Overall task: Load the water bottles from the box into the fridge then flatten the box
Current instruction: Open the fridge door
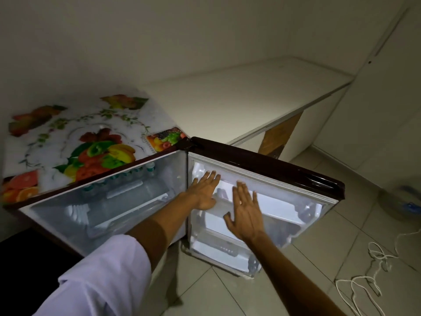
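Observation:
A small dark-red fridge (45,202) stands open, its top covered by a fruit-print sheet (68,137). Several water bottles (118,179) line the upper shelf just inside the front edge. The fridge door (284,169) is swung wide to the right, its white inner shelves facing me. My left hand (204,190) lies flat with straight fingers on the inner side of the door near the hinge. My right hand (245,212) is spread open just right of it, in front of the door's inner shelves. Neither hand holds anything. No box is in view.
A long white counter (239,92) runs along the wall behind the fridge, with a brown panel (280,135) under its edge. A white cord (364,283) lies tangled on the tiled floor at the right. A dark round object with blue (407,201) sits near the right edge.

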The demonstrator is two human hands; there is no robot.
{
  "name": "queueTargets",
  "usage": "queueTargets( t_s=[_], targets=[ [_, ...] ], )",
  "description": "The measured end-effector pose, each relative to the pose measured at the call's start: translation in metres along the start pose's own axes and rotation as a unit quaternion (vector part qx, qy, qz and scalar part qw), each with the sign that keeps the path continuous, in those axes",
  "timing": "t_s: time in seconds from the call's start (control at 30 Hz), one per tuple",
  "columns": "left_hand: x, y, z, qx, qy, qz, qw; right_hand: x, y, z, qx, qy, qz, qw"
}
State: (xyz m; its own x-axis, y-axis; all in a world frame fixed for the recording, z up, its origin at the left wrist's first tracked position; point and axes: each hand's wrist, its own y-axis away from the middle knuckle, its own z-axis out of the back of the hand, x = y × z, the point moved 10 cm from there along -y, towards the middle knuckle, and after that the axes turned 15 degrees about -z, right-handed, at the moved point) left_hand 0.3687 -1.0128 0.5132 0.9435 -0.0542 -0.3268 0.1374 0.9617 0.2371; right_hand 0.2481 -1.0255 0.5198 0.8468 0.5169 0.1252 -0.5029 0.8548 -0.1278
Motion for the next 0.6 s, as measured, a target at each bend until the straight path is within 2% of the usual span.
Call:
queueTargets(
  t_s=[0.27,0.47,0.6],
  targets=[
    [0.135,0.102,-0.047,-0.017,0.028,0.13,0.991,0.153,0.005,-0.083,0.116,-0.043,0.137,0.983],
    [0.225,0.175,-0.088,0.001,0.052,0.247,0.968,0.222,-0.027,-0.144,0.188,-0.036,0.203,0.96],
    [0.265,0.197,-0.103,0.024,0.071,0.283,0.956,0.253,-0.059,-0.172,0.195,-0.041,0.234,0.951]
  ],
)
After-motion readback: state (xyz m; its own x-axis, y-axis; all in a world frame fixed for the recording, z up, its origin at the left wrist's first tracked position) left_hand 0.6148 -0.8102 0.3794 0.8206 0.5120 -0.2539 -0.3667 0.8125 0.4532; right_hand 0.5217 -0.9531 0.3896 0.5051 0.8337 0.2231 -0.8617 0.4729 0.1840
